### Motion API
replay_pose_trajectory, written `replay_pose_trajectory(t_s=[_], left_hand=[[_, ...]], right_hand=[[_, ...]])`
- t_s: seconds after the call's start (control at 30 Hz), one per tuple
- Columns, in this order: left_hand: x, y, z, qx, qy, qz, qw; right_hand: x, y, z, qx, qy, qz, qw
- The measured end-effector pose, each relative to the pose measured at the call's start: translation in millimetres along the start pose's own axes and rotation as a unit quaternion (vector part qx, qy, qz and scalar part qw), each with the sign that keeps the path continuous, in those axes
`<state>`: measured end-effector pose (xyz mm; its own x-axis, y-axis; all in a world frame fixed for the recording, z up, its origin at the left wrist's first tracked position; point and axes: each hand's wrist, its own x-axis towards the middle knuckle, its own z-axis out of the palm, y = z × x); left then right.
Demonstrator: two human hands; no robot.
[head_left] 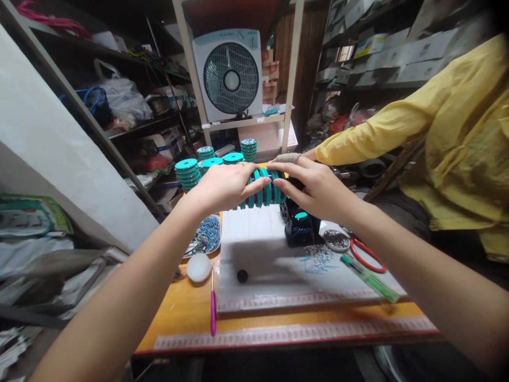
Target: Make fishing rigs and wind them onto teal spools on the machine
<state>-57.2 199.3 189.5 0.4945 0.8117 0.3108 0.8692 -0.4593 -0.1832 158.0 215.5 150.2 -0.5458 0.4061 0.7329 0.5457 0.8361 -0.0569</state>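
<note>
Above the far part of the white board (274,289), a sideways row of teal spools (260,197) is between my two hands. My left hand (225,187) closes over its left part, thumb along the front. Over the right part curves my right hand (318,183), with a tan wrap on one finger. Thin strands seem to hang below the row. Just under my right hand stands a black box (300,233) with a teal disc (301,216) on it. More stacked teal spools (187,174) stand behind my left hand.
On the board are loose small metal pieces (320,254), a dish of them (337,240), red-handled scissors (368,255), a green tool (371,278) and a black disc (242,276). At left lie a purple-handled tool (213,313) and white lump (199,268). A person's yellow sleeve (374,132) reaches in.
</note>
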Motion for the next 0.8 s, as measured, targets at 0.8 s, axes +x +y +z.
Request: replay_pose_trajectory(t_s=[0.8], left_hand=[[-79.0, -48.3, 13.7, -0.560, 0.177, -0.239, 0.774]], right_hand=[[38.1, -26.5, -16.1, 0.037, -0.011, 0.006, 0.999]])
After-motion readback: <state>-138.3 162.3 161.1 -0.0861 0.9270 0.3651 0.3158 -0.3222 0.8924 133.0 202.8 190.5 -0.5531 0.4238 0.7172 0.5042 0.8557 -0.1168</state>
